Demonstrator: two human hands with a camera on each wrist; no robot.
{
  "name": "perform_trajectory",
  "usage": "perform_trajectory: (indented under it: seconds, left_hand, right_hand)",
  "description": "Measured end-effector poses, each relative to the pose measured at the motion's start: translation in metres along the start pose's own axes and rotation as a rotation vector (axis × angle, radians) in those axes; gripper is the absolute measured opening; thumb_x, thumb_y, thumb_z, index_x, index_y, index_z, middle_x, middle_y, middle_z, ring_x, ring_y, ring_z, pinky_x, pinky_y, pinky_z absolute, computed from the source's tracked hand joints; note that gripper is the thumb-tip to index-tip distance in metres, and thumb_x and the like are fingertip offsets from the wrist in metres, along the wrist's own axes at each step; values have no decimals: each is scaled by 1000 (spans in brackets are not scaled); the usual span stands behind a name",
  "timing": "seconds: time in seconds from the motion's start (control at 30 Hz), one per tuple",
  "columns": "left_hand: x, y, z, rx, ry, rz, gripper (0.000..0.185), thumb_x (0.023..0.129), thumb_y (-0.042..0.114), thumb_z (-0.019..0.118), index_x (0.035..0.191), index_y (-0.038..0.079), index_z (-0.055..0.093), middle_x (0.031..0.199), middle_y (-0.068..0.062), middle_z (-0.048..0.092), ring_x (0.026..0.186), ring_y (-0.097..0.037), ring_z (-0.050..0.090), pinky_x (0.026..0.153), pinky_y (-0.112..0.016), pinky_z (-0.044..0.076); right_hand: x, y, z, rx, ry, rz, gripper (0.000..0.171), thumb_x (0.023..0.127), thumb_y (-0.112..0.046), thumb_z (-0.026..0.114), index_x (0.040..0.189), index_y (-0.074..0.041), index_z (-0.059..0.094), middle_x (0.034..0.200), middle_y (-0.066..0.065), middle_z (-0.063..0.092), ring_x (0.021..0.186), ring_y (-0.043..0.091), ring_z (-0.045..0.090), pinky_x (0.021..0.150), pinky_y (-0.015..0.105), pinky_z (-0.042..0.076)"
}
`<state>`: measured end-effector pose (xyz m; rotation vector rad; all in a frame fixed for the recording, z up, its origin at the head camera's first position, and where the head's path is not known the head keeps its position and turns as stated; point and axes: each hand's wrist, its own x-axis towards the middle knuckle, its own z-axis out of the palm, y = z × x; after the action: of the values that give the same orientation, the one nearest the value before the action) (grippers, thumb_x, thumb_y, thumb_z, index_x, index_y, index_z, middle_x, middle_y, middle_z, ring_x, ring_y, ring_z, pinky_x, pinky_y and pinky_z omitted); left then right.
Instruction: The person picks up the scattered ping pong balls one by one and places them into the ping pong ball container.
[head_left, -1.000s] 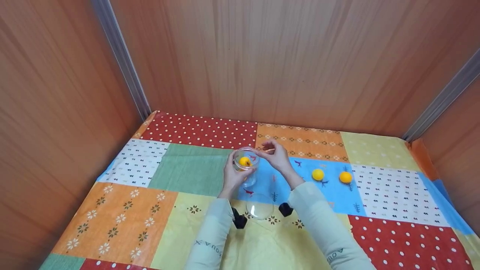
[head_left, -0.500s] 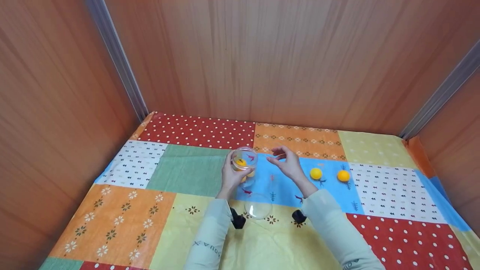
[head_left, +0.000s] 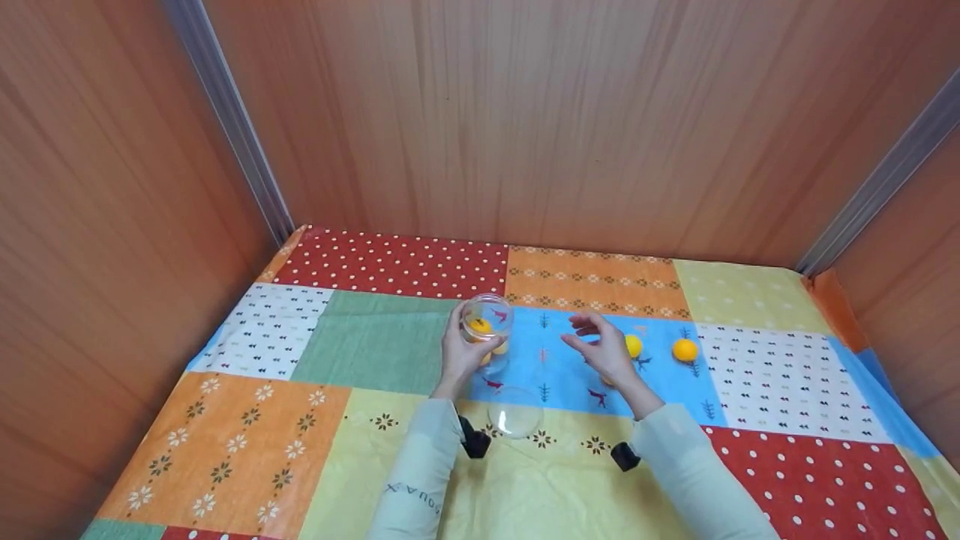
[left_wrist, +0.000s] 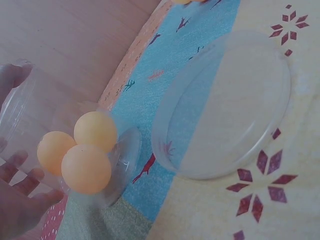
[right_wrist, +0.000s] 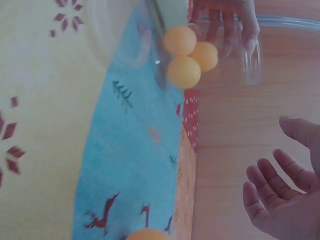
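Note:
My left hand grips a clear plastic jar around its upper part. The mouth of the jar is uncovered. Three orange balls, like table tennis balls, lie in its bottom in the left wrist view. My right hand hovers to the right of the jar, fingers loosely bent and holding nothing. Close behind it is a yellow ball, and an orange ball lies farther right. A bit of another orange ball peeks out under the right hand, mostly hidden.
A round clear lid lies on the patchwork tablecloth, in front of the jar. Wood-grain panels stand behind and at both sides. A black wrist camera hangs from the right sleeve, another from the left.
My right hand has drawn away from the jar's rim, to the right and toward me, near the loose balls. The left hand keeps its hold on the jar.

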<state>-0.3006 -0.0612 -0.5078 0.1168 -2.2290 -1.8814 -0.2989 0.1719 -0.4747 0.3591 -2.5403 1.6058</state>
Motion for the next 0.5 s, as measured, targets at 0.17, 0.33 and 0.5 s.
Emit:
perform_trajectory:
  seconds: [0.17,0.33,0.5]
  left_hand:
    - [1,-1,0,5,3,9,78,66,18,78,131,15,34,127,-13,42,113,-25,42,93,-43,37]
    - [2,-2,0,8,6,0,79,65,18,78,131,16,35,127,-13,43,114,-25,41,94,-44,35]
    - [1,-2,0,2,1,-5,79,65,19,78,131,17,34,126,-11,43,114,-24,41,95,-44,35]
  right_hand:
    - [-8,13,-8,-32,13,19,34,80,-16,66,110,-4,57,106,11,57,99,29,51,80,40,44]
    - [-13,25,-15,-47,28,38,39,79,-17,67,113,-2,56,111,15,56,101,29,50,83,43,41]
    - [-18,36,-21,-57,25,83,43,79,-18,67,115,0,54,114,18,54,105,32,48,88,46,38]
